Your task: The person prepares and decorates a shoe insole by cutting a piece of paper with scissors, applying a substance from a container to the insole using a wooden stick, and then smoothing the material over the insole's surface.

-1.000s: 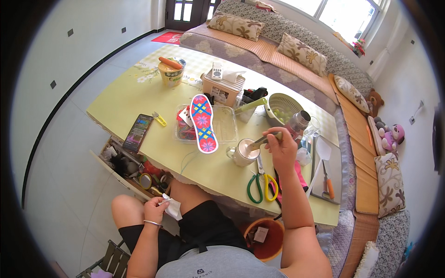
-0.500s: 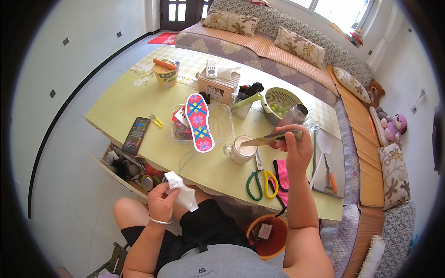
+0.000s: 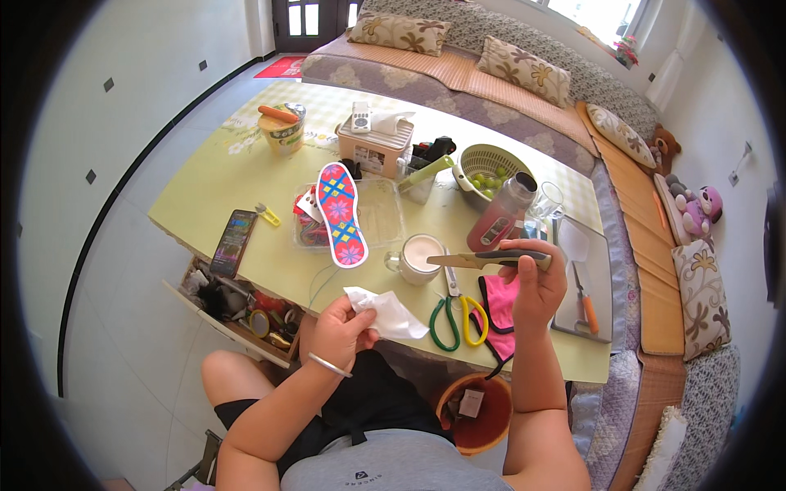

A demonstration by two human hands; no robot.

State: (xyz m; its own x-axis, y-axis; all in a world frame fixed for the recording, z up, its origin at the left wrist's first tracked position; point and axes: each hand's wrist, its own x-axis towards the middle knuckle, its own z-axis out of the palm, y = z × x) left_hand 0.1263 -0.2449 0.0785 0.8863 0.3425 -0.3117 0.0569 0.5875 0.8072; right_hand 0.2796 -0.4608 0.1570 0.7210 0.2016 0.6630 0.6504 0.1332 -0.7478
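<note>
My right hand (image 3: 537, 282) is closed round the dark handle of a knife (image 3: 471, 260), its blade pointing left beside a glass mug (image 3: 418, 259) of pale, milky drink. Between the fingers of my left hand (image 3: 345, 327) hangs a white tissue (image 3: 388, 315), over the table's front edge. Below the knife lie scissors (image 3: 453, 315) with one green and one yellow handle, next to a pink cloth with black trim (image 3: 498, 315). A reddish flask (image 3: 501, 214) without a lid stands behind my right hand.
On the table (image 3: 192, 184) are a phone (image 3: 233, 243), a patterned insole (image 3: 340, 214) on a clear tray, a tissue box (image 3: 374, 149), a noodle cup (image 3: 283, 135) and a basket of green fruit (image 3: 491, 170). A drawer (image 3: 229, 317) hangs open; an orange bin (image 3: 483, 434) stands below.
My left hand has risen with the tissue toward the table edge and to the right. The knife has drawn back from over the mug, to the right and slightly nearer.
</note>
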